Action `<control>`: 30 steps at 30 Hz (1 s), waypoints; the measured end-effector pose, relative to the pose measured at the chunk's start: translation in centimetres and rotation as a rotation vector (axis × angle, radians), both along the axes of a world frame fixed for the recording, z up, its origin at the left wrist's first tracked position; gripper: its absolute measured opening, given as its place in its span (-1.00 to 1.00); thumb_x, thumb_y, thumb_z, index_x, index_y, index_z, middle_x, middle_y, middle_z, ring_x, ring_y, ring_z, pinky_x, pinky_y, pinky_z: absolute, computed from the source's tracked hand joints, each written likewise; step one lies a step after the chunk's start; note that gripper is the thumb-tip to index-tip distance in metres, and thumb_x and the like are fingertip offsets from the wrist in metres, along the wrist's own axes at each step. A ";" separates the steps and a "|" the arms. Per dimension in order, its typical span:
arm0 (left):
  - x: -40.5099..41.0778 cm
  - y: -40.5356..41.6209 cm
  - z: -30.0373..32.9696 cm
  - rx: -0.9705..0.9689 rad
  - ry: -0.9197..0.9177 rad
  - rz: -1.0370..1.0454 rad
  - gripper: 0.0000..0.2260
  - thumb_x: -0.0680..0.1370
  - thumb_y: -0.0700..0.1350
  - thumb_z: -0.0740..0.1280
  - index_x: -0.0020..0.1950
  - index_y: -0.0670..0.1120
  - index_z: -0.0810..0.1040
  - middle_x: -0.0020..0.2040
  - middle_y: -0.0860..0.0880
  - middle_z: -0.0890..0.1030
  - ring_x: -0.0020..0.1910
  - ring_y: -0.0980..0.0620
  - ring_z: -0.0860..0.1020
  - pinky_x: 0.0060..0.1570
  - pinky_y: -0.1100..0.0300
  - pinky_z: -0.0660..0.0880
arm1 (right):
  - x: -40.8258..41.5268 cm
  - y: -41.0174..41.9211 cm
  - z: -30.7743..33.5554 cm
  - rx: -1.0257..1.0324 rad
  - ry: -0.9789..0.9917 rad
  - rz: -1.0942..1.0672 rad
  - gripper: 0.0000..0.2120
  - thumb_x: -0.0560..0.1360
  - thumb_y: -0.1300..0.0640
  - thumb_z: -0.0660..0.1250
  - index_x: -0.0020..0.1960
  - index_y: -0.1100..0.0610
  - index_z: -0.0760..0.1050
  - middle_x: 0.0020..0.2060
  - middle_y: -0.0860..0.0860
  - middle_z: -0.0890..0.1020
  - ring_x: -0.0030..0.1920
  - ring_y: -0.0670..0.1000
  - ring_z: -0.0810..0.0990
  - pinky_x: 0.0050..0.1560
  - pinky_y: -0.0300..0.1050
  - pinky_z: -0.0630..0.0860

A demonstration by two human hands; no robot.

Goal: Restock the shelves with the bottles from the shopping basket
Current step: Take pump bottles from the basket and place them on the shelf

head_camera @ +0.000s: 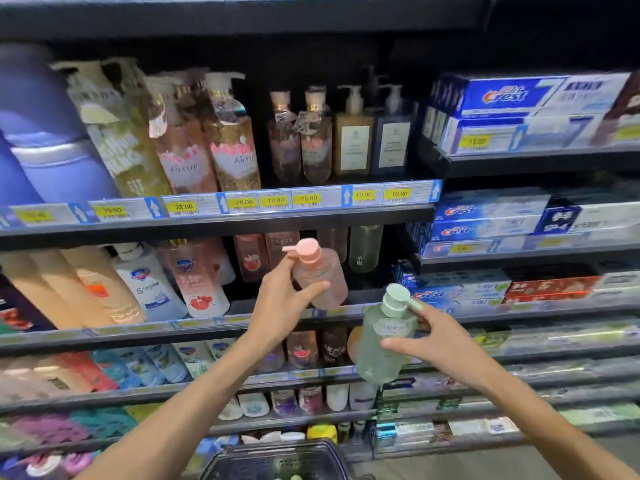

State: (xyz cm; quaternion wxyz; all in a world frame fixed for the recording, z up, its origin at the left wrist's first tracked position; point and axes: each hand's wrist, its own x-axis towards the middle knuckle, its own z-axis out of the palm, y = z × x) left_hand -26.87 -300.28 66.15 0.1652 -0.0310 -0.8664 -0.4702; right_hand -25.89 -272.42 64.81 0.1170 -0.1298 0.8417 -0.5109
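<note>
The left hand [282, 299] had its grip clamped round the middle of a pink bottle [320, 275], thumb across the front and fingers behind, the pump cap tilted up and to the left above the grip; it was held level with the second shelf [207, 323], just in front of a dark gap between the bottles standing there, apparently so it could be slid straight back into that gap; a similar pink bottle [250, 258] stood just beyond the grip, which suggested this was its proper row. The right hand [440, 341] had its grip clamped on a pale green bottle [382, 344], thumb on the near face and fingers reaching up behind the neck under the pump; the body hung below the grip, lower and nearer than the pink one, likely waiting its turn; a matching green bottle [364, 249] stood on the same shelf, above and beyond this grip. The basket [277, 460] sat well below both grips at the bottom edge; what it held could not be made out.
</note>
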 end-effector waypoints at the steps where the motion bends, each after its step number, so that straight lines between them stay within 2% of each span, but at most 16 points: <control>1: -0.6 0.1 0.0 -0.005 0.001 0.006 -0.53 0.49 0.02 0.54 0.35 -0.01 0.54 0.18 0.17 0.65 0.15 0.30 0.58 0.12 0.31 0.49 | -0.2 0.0 0.3 0.003 0.013 0.005 -0.50 0.39 0.02 0.63 0.22 -0.26 0.51 0.06 -0.41 0.67 0.09 -0.36 0.62 0.11 -0.34 0.54; 4: -3.0 0.5 -0.4 -0.034 -0.014 0.035 -0.54 0.47 0.00 0.55 0.33 -0.04 0.55 0.15 0.12 0.67 0.12 0.19 0.62 0.14 0.17 0.54 | -1.1 -0.1 0.9 -0.019 0.037 0.009 -0.53 0.42 0.07 0.62 0.16 -0.27 0.48 0.00 -0.52 0.62 0.04 -0.44 0.58 0.00 -0.50 0.49; 6: -4.7 0.6 -0.8 -0.096 -0.042 0.072 -0.60 0.45 0.02 0.56 0.21 -0.09 0.58 0.09 0.06 0.68 0.07 0.07 0.63 0.09 0.05 0.56 | -1.9 -0.2 1.2 -0.011 0.060 0.017 -0.52 0.41 0.03 0.62 0.18 -0.30 0.48 0.03 -0.51 0.61 0.08 -0.44 0.57 -0.02 -0.52 0.46; 8: -6.2 0.8 -1.1 -0.169 -0.093 0.128 -0.66 0.46 0.09 0.54 -0.03 -0.14 0.56 -0.10 -0.02 0.65 -0.07 -0.04 0.60 -0.06 -0.05 0.54 | -2.8 -0.3 1.2 -0.020 0.073 0.007 -0.49 0.40 0.00 0.62 0.26 -0.26 0.51 0.10 -0.39 0.66 0.14 -0.34 0.60 0.12 -0.37 0.50; 10: -7.2 0.8 -1.2 -0.202 -0.179 0.173 -0.55 0.49 0.15 0.50 -0.28 -0.13 0.38 -0.30 -0.01 0.47 -0.22 -0.08 0.46 -0.24 -0.02 0.38 | -3.5 -0.4 1.3 -0.049 0.076 -0.014 -0.47 0.41 0.02 0.62 0.30 -0.19 0.53 0.14 -0.27 0.69 0.18 -0.24 0.63 0.27 -0.14 0.53; 12: -8.0 0.9 -1.1 -0.230 -0.234 0.177 -0.47 0.51 0.17 0.47 -0.37 -0.11 0.27 -0.39 0.01 0.34 -0.28 -0.09 0.38 -0.28 0.03 0.25 | -4.2 -0.5 1.4 -0.073 0.111 -0.028 -0.48 0.41 0.05 0.62 0.30 -0.19 0.54 0.15 -0.21 0.70 0.19 -0.16 0.65 0.31 -0.03 0.54; 14: -8.8 0.8 -1.2 -0.250 -0.312 0.156 -0.47 0.55 0.15 0.44 -0.40 -0.16 0.31 -0.41 -0.03 0.33 -0.27 -0.16 0.41 -0.26 0.04 0.25 | -4.9 -0.8 1.5 -0.074 0.176 -0.057 -0.49 0.41 0.07 0.62 0.29 -0.15 0.55 0.13 -0.17 0.71 0.17 -0.12 0.66 0.29 -0.01 0.56; 16: -9.6 0.8 -1.0 -0.283 -0.400 0.137 -0.55 0.60 0.11 0.38 -0.29 -0.23 0.48 -0.35 -0.09 0.45 -0.20 -0.16 0.50 -0.22 0.07 0.29 | -5.9 -0.9 1.5 -0.083 0.224 -0.083 -0.49 0.41 0.07 0.62 0.30 -0.11 0.55 0.10 -0.14 0.71 0.15 -0.10 0.67 0.23 -0.04 0.58; 19: -10.4 1.2 -0.4 -0.332 -0.514 0.100 -0.60 0.66 0.06 0.28 0.04 -0.29 0.64 0.01 -0.22 0.64 0.10 -0.21 0.59 -0.03 0.10 0.39 | -7.4 -1.5 1.8 -0.095 0.259 -0.089 -0.51 0.43 0.07 0.60 0.31 -0.11 0.53 0.10 -0.15 0.70 0.14 -0.11 0.66 0.20 -0.11 0.55; 21: -10.7 1.4 -0.1 -0.340 -0.573 0.108 -0.62 0.69 0.01 0.22 0.18 -0.28 0.63 0.21 -0.24 0.63 0.22 -0.22 0.56 0.09 0.11 0.41 | -8.6 -2.0 1.7 -0.086 0.266 -0.093 -0.50 0.45 0.08 0.59 0.32 -0.09 0.52 0.11 -0.15 0.70 0.14 -0.13 0.66 0.19 -0.13 0.54; 24: -11.1 1.3 0.2 -0.357 -0.637 0.121 -0.63 0.71 -0.05 0.14 0.32 -0.26 0.57 0.36 -0.23 0.56 0.34 -0.20 0.50 0.26 0.11 0.38 | -10.2 -2.9 1.2 -0.031 0.247 -0.098 -0.54 0.44 0.04 0.59 0.28 -0.06 0.51 0.08 -0.14 0.70 0.10 -0.16 0.66 0.12 -0.17 0.55; 26: -11.3 1.3 0.3 -0.347 -0.640 0.124 -0.63 0.72 -0.05 0.13 0.39 -0.24 0.52 0.43 -0.20 0.51 0.40 -0.18 0.45 0.33 0.12 0.33 | -11.0 -3.4 0.7 0.024 0.233 -0.111 -0.58 0.43 -0.01 0.60 0.20 -0.04 0.51 0.05 -0.13 0.69 0.06 -0.14 0.66 0.08 -0.13 0.57; 30: -11.6 1.6 0.3 -0.402 -0.637 0.105 -0.61 0.73 -0.04 0.11 0.42 -0.23 0.49 0.46 -0.21 0.48 0.43 -0.19 0.44 0.36 0.11 0.32 | -12.1 -3.7 0.1 0.089 0.193 -0.120 -0.62 0.44 -0.04 0.59 0.15 -0.02 0.51 -0.01 -0.16 0.65 0.00 -0.15 0.63 -0.05 -0.23 0.50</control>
